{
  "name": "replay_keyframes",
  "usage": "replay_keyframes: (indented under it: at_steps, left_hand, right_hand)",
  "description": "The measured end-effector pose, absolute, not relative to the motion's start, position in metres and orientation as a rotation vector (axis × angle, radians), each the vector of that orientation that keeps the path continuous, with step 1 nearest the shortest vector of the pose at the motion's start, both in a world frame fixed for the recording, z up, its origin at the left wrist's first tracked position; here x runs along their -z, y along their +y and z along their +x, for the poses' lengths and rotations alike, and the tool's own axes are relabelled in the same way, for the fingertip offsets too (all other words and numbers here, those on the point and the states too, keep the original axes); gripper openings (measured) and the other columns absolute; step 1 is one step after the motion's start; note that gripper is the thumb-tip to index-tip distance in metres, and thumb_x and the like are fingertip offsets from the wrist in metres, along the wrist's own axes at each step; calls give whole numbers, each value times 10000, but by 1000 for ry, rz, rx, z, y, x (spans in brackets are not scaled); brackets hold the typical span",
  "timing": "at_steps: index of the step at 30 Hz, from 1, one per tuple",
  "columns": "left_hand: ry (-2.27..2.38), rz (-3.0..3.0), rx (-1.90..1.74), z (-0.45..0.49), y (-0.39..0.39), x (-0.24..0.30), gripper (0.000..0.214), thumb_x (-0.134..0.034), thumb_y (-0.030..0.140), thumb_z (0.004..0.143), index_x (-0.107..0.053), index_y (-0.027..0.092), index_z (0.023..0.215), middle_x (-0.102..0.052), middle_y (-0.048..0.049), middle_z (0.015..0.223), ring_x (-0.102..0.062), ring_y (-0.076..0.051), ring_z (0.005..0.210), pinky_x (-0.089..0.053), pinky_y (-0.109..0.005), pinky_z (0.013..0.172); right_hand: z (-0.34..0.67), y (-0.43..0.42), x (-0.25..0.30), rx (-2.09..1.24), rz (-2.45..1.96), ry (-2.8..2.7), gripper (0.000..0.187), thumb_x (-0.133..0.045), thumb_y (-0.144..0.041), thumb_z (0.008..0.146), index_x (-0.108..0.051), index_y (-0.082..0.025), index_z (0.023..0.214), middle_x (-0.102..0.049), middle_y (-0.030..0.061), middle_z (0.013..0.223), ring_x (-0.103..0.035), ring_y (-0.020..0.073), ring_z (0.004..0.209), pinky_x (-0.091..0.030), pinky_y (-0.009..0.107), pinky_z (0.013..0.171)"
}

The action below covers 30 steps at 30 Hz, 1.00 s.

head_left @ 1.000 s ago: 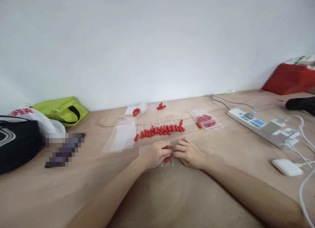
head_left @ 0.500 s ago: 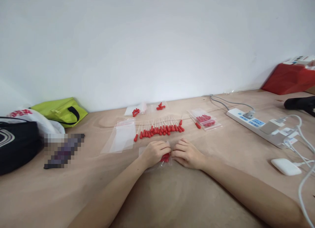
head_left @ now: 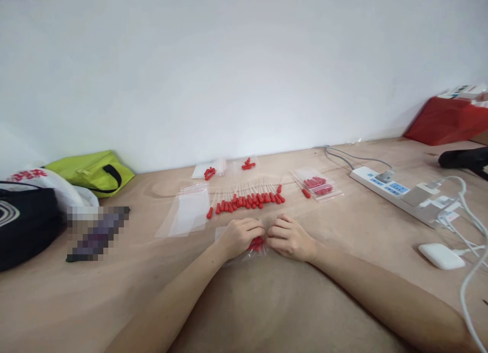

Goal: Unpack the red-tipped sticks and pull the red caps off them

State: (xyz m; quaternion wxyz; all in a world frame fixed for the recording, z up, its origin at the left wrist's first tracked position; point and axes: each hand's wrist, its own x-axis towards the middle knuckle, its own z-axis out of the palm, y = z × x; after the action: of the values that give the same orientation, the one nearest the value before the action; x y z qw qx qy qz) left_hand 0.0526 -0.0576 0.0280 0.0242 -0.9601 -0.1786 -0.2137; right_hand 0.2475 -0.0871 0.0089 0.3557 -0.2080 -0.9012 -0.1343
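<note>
A clear zip bag [head_left: 256, 244] with red rubber bulbs in it lies on the table between my hands. My left hand [head_left: 241, 237] is closed over the bag's left and upper part. Fingers curled, my right hand [head_left: 290, 239] pinches at the bag's right edge; the exact grip is hidden. Beyond them a row of glass droppers [head_left: 251, 200] with red bulbs points its thin clear tubes toward the wall. Flat clear zip bags [head_left: 188, 210] lie left of the row. To its right is a filled zip bag [head_left: 319, 185] of red bulbs, with a single dropper [head_left: 306, 193] beside it.
Two small groups of red bulbs [head_left: 209, 173] [head_left: 248, 164] lie on bags near the wall. A power strip [head_left: 396, 193] with cables and a white charger case [head_left: 441, 256] are on the right. Black [head_left: 30, 231] and green bags [head_left: 91, 172] stand left.
My right hand has shifted very slightly to the right, away from my left hand. The left hand stays closed on the bag, and the droppers keep their places.
</note>
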Motion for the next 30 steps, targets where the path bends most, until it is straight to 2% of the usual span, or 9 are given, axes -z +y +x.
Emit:
replay_keyframes:
  at_steps: [4, 12, 19, 23, 25, 27, 30]
  left_hand:
    - [-424, -2941, 481, 51, -57, -32, 247, -336, 168, 893, -583, 154, 870, -643, -35, 881, -569, -132, 818, -448, -235, 680]
    - [-345, -2932, 337, 50, -56, -35, 259, -337, 172, 892, -568, 168, 773, -635, -7, 844, -561, -126, 802, -440, -212, 637]
    - [-492, -2977, 553, 40, -53, -52, 303, -274, 168, 895, -575, 181, 927, -603, -50, 1023, -559, -138, 914, -467, -253, 754]
    - [-734, -3098, 639, 38, -73, -43, 202, -383, 238, 870, -548, 196, 978, -563, -63, 1094, -514, -167, 1026, -433, -318, 878]
    - [-918, -3130, 691, 33, -85, -36, 327, -479, 316, 824, -463, 188, 1124, -506, -97, 1184, -460, -205, 1111, -403, -367, 928]
    - [-1108, -3151, 688, 24, -93, -32, 499, -531, 334, 787, -354, 193, 1231, -463, -114, 1238, -435, -228, 1142, -395, -400, 933]
    - [-1298, -3196, 657, 13, -97, -29, 533, -522, 288, 789, -298, 216, 1266, -478, -100, 1229, -471, -219, 1106, -414, -398, 905]
  right_hand:
    - [248, -86, -7, 394, -541, -2333, 261, -344, -120, 851, -548, -187, 704, -566, -4, 706, -380, 120, 668, -288, 286, 684]
    - [249, -83, -7, 400, -515, -2478, 269, -327, -126, 862, -519, -176, 681, -509, -5, 637, -383, 121, 665, -274, 283, 690]
    - [256, -83, -12, 244, -630, -2566, 173, -381, -140, 837, -531, -184, 764, -582, 22, 763, -427, 131, 743, -281, 278, 697]
    - [257, -85, -13, 94, -694, -2597, 122, -414, -183, 824, -522, -186, 767, -581, 27, 751, -444, 138, 767, -295, 277, 699]
    - [258, -86, -13, -22, -733, -2592, 51, -472, -208, 769, -516, -184, 760, -571, 24, 739, -449, 145, 758, -305, 283, 694]
    - [260, -85, -15, -185, -770, -2551, 109, -525, -231, 698, -519, -181, 795, -568, 21, 754, -460, 152, 758, -318, 295, 699]
    - [261, -83, -17, -459, -758, -2444, 159, -516, -215, 688, -533, -177, 840, -589, 26, 813, -494, 162, 798, -342, 317, 732]
